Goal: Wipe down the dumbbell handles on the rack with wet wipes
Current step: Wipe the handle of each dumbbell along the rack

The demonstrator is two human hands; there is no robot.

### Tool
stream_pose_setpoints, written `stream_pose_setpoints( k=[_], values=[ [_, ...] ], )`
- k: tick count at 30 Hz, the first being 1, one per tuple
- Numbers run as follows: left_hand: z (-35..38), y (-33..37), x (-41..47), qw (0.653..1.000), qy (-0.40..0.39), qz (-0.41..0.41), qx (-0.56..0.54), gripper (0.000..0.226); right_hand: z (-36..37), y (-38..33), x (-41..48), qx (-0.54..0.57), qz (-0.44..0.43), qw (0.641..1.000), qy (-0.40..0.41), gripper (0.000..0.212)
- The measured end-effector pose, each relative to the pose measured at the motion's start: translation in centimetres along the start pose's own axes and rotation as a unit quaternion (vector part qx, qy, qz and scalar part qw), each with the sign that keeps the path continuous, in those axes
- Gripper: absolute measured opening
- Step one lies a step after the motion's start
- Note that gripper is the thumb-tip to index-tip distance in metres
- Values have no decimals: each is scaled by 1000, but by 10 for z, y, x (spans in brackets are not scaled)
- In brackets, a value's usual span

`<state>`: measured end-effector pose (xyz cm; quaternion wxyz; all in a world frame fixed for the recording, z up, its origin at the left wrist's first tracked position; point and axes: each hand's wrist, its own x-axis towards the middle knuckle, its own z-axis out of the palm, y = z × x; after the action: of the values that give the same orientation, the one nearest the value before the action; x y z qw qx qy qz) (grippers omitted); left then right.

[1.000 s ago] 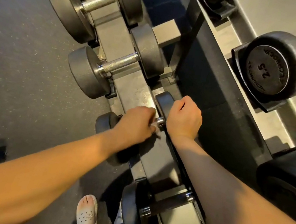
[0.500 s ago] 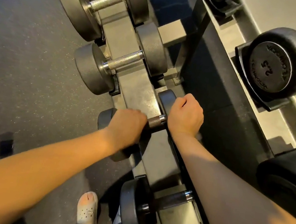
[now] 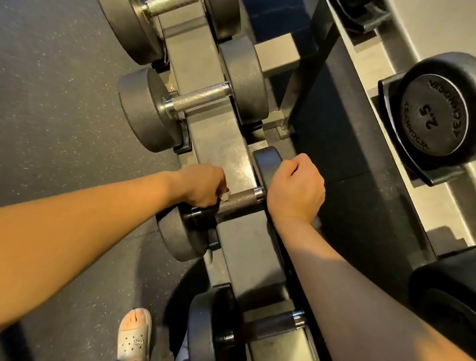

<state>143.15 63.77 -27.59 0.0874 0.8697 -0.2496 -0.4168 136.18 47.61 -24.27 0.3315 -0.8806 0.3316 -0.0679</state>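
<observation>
Two bare forearms reach down to the lowest tier of a grey metal dumbbell rack (image 3: 220, 143). The left hand (image 3: 199, 185) sits at the left end of a short knurled steel handle (image 3: 239, 201). Its fingers are curled round the bar, and a scrap of white wet wipe (image 3: 224, 197) pokes out from under them against the metal. The rest of that handle is bare and shiny up to its chrome collar.

This handle belongs to a small black rubber-headed dumbbell (image 3: 182, 235) lying crosswise in its cradle on the rack. The right hand (image 3: 296, 187) is closed into a fist with the fingers tucked in. It rests against the dumbbell's far head (image 3: 266, 161), and nothing shows inside the fist.

Further along the same tier lie a larger grey dumbbell with a knurled bar (image 3: 199, 102) and a still larger one (image 3: 174, 0) beyond it. Another black dumbbell (image 3: 270, 326) sits nearer the person. On the upper tier at right, a round black dumbbell head marked 2.5 (image 3: 435, 114) rests in a black cradle.

Dark speckled rubber flooring (image 3: 43, 89) lies to the left of the rack. A foot in a pale perforated clog (image 3: 134, 341) stands on it just beside the rack's base.
</observation>
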Motion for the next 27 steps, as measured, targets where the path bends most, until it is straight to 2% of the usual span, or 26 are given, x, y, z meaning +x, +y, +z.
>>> stream_pose_setpoints(
  k=[2,5,12,16,19,22,25,27],
  values=[
    [-5,4,-7,989,-32,15,145,23,0,0,0,0,3,1000,-4,29],
    [-4,13,-8,948,-27,35,316,34,1,2,0,5,-4,1000,-2,29],
    [10,19,-31,936,5,1,353,31,2,3,0,-3,0,1000,-2,28],
    [14,24,-54,944,5,-6,330,32,3,5,3,-3,-4,1000,3,28],
    [13,24,-74,966,29,24,257,31,1,6,1,2,-17,1000,3,29],
    [2,10,-90,993,101,8,54,13,2,4,-1,0,-14,1000,2,28],
    [-16,-14,-98,979,158,-26,-126,14,-3,-7,-3,-31,-29,999,3,21],
    [-31,-32,-103,962,187,-29,-197,17,-8,-23,-17,-40,-96,994,31,11]
  ],
)
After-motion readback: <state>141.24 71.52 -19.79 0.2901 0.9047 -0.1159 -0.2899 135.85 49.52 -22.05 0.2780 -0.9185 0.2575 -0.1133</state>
